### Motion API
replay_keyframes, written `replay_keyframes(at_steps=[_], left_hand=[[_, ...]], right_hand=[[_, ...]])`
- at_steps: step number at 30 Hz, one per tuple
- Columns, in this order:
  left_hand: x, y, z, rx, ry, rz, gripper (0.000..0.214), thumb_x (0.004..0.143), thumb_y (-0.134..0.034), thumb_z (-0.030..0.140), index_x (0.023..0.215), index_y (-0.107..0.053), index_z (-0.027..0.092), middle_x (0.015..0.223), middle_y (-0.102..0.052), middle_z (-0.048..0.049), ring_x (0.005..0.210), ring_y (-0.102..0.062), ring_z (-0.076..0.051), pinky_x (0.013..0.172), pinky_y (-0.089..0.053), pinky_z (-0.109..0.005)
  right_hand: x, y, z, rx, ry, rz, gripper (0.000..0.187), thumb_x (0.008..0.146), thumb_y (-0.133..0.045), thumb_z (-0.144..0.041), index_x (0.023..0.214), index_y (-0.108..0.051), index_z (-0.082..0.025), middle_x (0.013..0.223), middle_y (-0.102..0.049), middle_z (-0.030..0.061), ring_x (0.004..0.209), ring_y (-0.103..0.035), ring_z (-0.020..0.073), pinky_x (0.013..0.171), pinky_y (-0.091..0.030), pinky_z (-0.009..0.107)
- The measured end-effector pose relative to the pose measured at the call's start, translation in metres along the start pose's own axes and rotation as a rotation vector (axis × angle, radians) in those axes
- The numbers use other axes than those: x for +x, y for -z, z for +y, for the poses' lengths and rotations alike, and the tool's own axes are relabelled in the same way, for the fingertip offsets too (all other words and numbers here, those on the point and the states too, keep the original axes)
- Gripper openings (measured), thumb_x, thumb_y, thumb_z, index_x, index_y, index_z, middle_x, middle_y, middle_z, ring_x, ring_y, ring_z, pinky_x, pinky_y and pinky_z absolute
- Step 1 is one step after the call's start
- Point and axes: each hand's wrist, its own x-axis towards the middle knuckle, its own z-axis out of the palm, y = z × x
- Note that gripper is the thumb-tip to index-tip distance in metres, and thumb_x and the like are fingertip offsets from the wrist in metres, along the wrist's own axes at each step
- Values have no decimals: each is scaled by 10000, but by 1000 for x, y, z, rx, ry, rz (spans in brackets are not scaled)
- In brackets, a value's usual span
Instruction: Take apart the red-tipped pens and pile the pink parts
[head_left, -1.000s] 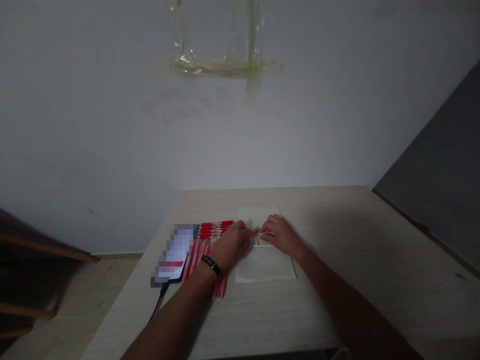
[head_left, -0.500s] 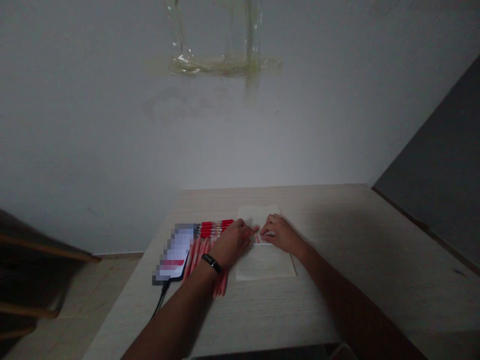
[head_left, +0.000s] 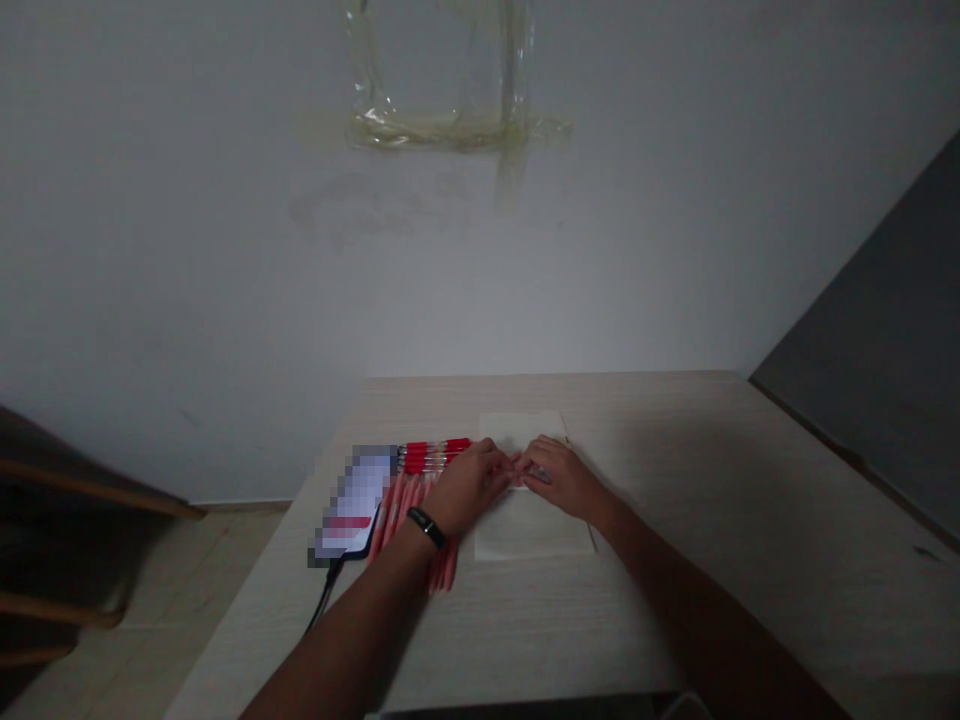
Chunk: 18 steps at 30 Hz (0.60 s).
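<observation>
Fingertips of my left hand (head_left: 474, 482) and my right hand (head_left: 556, 474) meet over a pale rectangular sheet (head_left: 532, 530). Both hands are closed, pinching at the same spot. What lies between them is small and mostly hidden; a thin, light-coloured sliver shows at the right fingers. Beside and partly under my left wrist lies a row of pink pens (head_left: 395, 508). Several red pens (head_left: 427, 460) lie sideways just beyond, their right ends close to my left knuckles.
A phone (head_left: 352, 508) with a lit, blurred screen lies at the left of the wooden table (head_left: 660, 420), a black cable (head_left: 324, 600) running from it. Behind stands a grey wall (head_left: 600, 250) with strips of tape (head_left: 442, 135). Wooden bars (head_left: 97, 490) show at lower left.
My fingertips have come together from a small gap, the right hand moving slightly left and the fingers now touching. The pens and phone keep their places; the view has shifted a little.
</observation>
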Motion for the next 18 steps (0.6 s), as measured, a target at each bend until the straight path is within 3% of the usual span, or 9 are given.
replay_keyframes(at_steps=[4,9,18], left_hand=[[1,1,1,7,11,-20,195,947,-549,306,927,-694,178,947,-635,-61,830,-599,-164,745,-449,-255],[2,2,-2,61,77,-2,191,933,-548,278,909,-702,167,927,-647,-70,793,-604,-161,697,-432,-247],[-1,0,-7,99,150,-50,136,877,-573,223,871,-701,178,831,-700,-58,733,-617,-168,628,-371,-248]], right_hand=[[-1,-3,-2,42,35,-2,22,919,-654,-225,919,-632,-223,990,-677,41,957,-592,198,871,-460,342],[-1,-2,3,-20,-29,0,175,888,-706,-260,1055,-659,-232,971,-641,40,978,-565,208,874,-446,348],[-1,-6,16,-125,-107,-19,154,821,-771,-256,938,-680,-214,969,-624,40,979,-542,216,890,-420,358]])
